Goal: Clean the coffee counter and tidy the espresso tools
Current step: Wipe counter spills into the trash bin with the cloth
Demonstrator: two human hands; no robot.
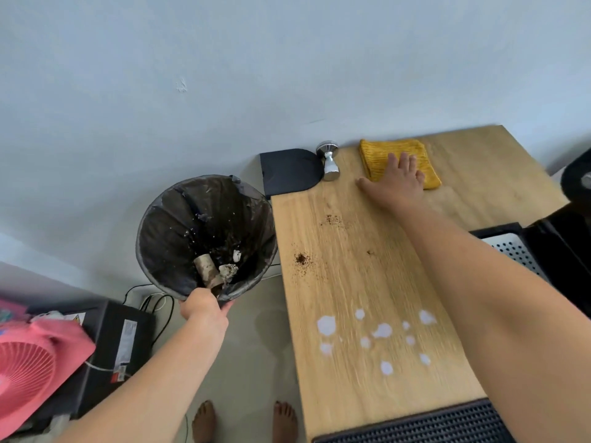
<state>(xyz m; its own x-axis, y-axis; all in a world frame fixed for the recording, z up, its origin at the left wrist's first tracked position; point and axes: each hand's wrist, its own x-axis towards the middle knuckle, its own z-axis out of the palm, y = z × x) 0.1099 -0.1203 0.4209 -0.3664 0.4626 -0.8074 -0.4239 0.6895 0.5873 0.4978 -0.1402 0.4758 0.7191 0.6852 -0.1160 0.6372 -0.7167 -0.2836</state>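
My left hand [204,310] grips the near rim of a black-lined waste bin [179,225], held tilted beside the left edge of the wooden counter [351,282]. A cardboard tube and crumpled scraps lie inside the bin. My right hand [398,180] reaches across the counter, fingers spread flat on a folded yellow cloth [380,155] near the wall. A shiny metal tamper [329,163] stands upright left of the cloth, next to a dark tamping mat [287,172]. Coffee grounds [301,259] and white spilled drops [382,330] mark the counter.
A black ridged mat [415,425] lies at the counter's near edge. The espresso machine's perforated drip tray [511,251] is at the right. On the floor at left sit a pink fan [28,369], a black box [118,340] and cables. My bare feet show below.
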